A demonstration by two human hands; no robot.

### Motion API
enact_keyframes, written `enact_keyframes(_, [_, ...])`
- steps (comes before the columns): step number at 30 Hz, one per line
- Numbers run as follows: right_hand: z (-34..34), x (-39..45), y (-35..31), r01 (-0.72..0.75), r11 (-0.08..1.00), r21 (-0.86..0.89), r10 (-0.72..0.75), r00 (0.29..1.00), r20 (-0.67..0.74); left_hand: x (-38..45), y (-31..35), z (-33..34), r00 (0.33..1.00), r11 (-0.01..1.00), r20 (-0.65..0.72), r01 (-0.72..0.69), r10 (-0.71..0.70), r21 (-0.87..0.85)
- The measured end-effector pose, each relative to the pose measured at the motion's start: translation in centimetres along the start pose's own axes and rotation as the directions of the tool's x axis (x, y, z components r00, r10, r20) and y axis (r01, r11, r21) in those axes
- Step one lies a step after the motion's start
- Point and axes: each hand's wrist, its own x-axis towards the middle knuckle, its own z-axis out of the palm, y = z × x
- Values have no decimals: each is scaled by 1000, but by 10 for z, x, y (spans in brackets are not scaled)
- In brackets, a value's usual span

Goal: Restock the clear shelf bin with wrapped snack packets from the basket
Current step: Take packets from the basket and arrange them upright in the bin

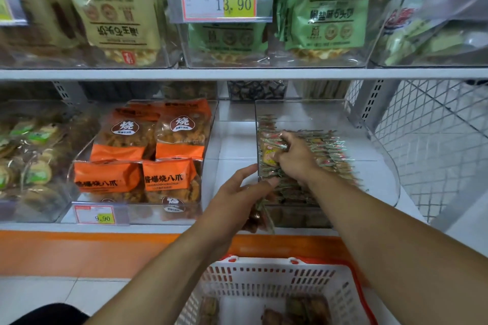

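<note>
Right hand (293,155) grips snack packets (272,152) inside the clear bin (380,166), apparently seating them, while left hand (232,198) clutches a reserve bunch (260,215) near the bin's front, above the basket (277,285).

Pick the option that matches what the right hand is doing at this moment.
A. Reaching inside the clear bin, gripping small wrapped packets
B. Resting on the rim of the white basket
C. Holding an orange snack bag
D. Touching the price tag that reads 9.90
A: the right hand is down inside the clear bin, its fingers curled round small wrapped packets, well above the basket.
</note>
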Motion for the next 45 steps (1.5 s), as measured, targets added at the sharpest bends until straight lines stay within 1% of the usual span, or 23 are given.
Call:
enact_keyframes(3, [7,1,-4,-35,999,30,35,999,2,0,0,-2,1000,1000,21,12,-12,-5])
enact_keyframes(5, [9,2,-11,-25,1000,19,24,999,28,0,0,-3,999,1000,34,19,-19,-8])
enact_keyframes(9, [8,2,-17,9,992,-127,1,997,74,0,-1,-4,999,1000,40,20,-20,-11])
enact_keyframes(12, [8,0,-18,46,967,-250,-27,996,80,1,-3,-4,999,999,10,35,-34,-38])
enact_keyframes(15, [8,-5,-22,50,941,-335,-10,993,121,-1,-4,-2,993,985,-63,88,-98,-152])
enact_keyframes(17, [2,-12,-27,69,944,-322,-47,996,76,-1,-3,-2,977,931,-99,147,-189,-334])
enact_keyframes(19, [-8,-29,-33,156,946,-284,-169,985,-23,-3,0,-6,962,833,-100,166,-255,-527])
enact_keyframes(21, [-17,-56,-40,263,946,-191,-281,957,-74,-5,2,-11,968,734,-62,143,-244,-664])
enact_keyframes(22, [-20,-72,-44,310,939,-148,-320,946,-52,-7,3,-14,975,688,-32,131,-219,-714])
enact_keyframes(23, [-22,-90,-48,346,932,-106,-348,938,2,-9,4,-15,982,650,-6,121,-190,-750])
enact_keyframes(25, [-22,-123,-54,365,931,-5,-360,922,144,-11,6,-16,990,621,20,101,-137,-777])
enact_keyframes(27, [-19,-145,-54,310,947,80,-320,917,238,-13,5,-14,994,643,17,85,-110,-762])
enact_keyframes(30, [-12,-155,-46,143,967,209,-190,956,223,-15,0,-9,995,689,0,69,-100,-721])
enact_keyframes(32, [-13,-156,-40,2,951,308,-78,969,234,-17,-5,-7,994,771,-25,68,-108,-633])
enact_keyframes(33, [-17,-156,-36,-40,937,347,-47,970,238,-18,-7,-6,993,814,-44,62,-107,-578])
enact_keyframes(34, [-21,-155,-33,-48,927,371,-39,975,221,-18,-10,-7,993,844,-72,45,-99,-534])
enact_keyframes(35, [-26,-155,-31,-26,924,382,-45,983,177,-18,-12,-8,990,863,-109,19,-86,-505])
enact_keyframes(37, [-36,-154,-27,73,924,375,-101,993,55,-17,-16,-10,986,879,-161,-37,-46,-476])
enact_keyframes(39, [-45,-155,-27,214,919,332,-216,976,-31,-18,-19,-10,986,883,-164,-69,-9,-465])
enact_keyframes(40, [-48,-156,-28,293,914,280,-290,956,-53,-19,-22,-10,988,886,-155,-77,5,-457])
enact_keyframes(42, [-51,-159,-28,384,897,219,-383,922,-51,-19,-26,-7,991,897,-128,-81,28,-434])
enact_keyframes(43, [-51,-161,-29,382,890,251,-390,921,-19,-19,-28,-5,993,904,-110,-80,37,-421])
enact_keyframes(45, [-49,-164,-29,310,894,324,-353,932,82,-17,-31,0,996,914,-73,-80,55,-398])
